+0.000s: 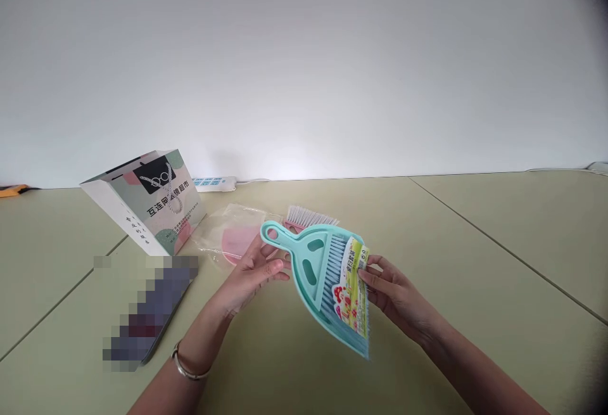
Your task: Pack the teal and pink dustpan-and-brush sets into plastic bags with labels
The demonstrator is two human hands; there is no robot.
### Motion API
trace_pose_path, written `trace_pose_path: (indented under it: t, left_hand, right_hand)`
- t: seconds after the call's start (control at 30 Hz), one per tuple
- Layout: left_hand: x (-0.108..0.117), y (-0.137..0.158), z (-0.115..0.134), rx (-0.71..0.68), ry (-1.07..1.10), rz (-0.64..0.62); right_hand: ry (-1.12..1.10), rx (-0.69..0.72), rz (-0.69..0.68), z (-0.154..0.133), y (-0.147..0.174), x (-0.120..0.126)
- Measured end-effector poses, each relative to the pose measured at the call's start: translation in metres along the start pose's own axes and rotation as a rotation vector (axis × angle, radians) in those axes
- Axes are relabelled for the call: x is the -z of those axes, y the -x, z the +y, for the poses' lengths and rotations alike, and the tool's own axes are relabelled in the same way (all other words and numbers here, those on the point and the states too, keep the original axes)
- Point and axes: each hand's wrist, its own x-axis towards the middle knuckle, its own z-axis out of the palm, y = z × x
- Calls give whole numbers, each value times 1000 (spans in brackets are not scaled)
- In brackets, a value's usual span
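Observation:
A turquoise dustpan (304, 269) is held up in front of me, tilted, with its looped handle toward the upper left. A brush with blue-grey bristles (334, 269) lies inside it, partly covered by a printed cardboard label (351, 294). My right hand (392, 291) pinches the label side of the set, thumb in front and fingers behind. Curled by the handle is my left hand (251, 275), its fingers partly hidden behind the dustpan. Beyond them, a pink dustpan (237, 242) in clear plastic wrap and a pink brush with white bristles (311, 217) lie on the table.
A paper gift bag (159, 203) with rope handles stands tilted at the left. In front of it lies a dark, pixelated flat object (156, 307). A white power strip (216, 184) runs along the wall, and an orange item (14, 191) sits at the far left.

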Motion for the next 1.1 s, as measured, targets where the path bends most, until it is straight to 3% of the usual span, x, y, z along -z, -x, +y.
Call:
trace_pose_path:
  t: [0.17, 0.27, 0.33, 0.4, 0.43, 0.5, 0.57, 0.6, 0.67, 0.8, 0.87, 1.0, 1.03, 1.1]
  left_hand:
    - [-8, -2, -12, -64, 140, 57]
    - [-12, 1, -17, -83, 162, 120]
    - [-13, 4, -17, -131, 128, 150]
    - [-15, 6, -15, -211, 36, 141]
    - [-16, 7, -13, -252, -22, 122]
    - [-21, 8, -8, -301, -124, 67]
    - [-28, 11, -4, -329, -196, 13]
    - [-31, 13, -3, -346, -217, -9]
    - [-35, 17, 0, -380, -255, -42]
    - [-31, 27, 1, -482, -390, -64]
    - [-22, 29, 4, -595, -447, 80]
    - [0, 24, 13, -765, -550, 656]
    - [4, 21, 14, -768, -599, 770]
    - [9, 13, 11, -743, -701, 918]
  right_hand:
    - [30, -62, -120, 1, -3, 6]
    - [112, -28, 39, 7, -20, 30]
    - [307, 120, 330, 8, -31, 46]
    - [602, 430, 579, 5, -33, 49]
    - [754, 606, 612, 2, -30, 45]
    - [999, 864, 420, -7, -17, 24]
    - [1150, 875, -48, -16, 0, -5]
    - [1189, 868, -179, -19, 7, -19]
    - [1237, 843, -306, -23, 16, -42]
    - [1312, 844, -351, -27, 22, -54]
    - [1319, 939, -258, -35, 24, -47]
    - [1365, 1288, 148, -65, 11, -27]
    - [1435, 1310, 181, -71, 2, -24]
    - [1627, 1272, 118, -74, -24, -22]
